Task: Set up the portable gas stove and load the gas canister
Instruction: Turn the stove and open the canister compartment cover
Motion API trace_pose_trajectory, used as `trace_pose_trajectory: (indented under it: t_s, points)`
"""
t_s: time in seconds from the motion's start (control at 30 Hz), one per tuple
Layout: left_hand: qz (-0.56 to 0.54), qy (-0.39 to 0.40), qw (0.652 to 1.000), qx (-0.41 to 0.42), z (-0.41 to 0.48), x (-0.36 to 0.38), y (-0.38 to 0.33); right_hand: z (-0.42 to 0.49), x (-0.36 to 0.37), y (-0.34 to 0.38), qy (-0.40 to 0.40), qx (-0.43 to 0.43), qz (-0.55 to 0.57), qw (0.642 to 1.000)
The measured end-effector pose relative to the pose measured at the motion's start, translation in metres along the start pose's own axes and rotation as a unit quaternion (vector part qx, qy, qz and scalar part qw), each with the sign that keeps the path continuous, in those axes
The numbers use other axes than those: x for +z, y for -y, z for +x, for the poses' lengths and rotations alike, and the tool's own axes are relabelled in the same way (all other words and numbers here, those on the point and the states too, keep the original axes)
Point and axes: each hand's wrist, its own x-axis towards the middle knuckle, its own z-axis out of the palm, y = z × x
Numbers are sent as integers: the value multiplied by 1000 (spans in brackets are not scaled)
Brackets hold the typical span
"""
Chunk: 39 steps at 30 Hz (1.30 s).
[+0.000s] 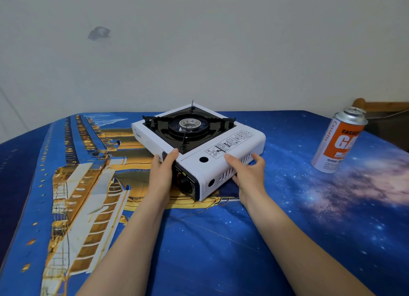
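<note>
Although the stove (199, 138) already sits flat on the blue printed cloth (221, 240), with its black grate (155, 124) up around the burner (189, 124), the loading half of the job looks untouched. Both hands are at the stove's near corner. The left hand (162, 169) clasps the edge by the black control panel, thumb on top and fingers down the front face. The right hand (247, 171) holds the canister-bay end, thumb lying on the lid (232, 140) and fingers wrapped round the vented side. Neither hand is free or spread; each is closed on the stove's body. The lid lies shut, and the knob (183, 181) shows below it between the wrists.

The canister (338, 140) stands upright on the cloth, well apart to the right of the stove, valve end up, with no hand near it. I judge that placing the stove is done or in its final adjustment. What is left is to lift the lid, lay the canister in the bay, lock it and close up. Whether a desk or a bed lies under the cloth cannot be told.
</note>
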Motion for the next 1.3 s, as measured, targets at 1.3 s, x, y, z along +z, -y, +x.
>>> trace_pose_trajectory:
  t_s: [1.3]
  points:
    - [-16,-90,993,73,-27,16,10,56,-58,8,6,-169,-126,978]
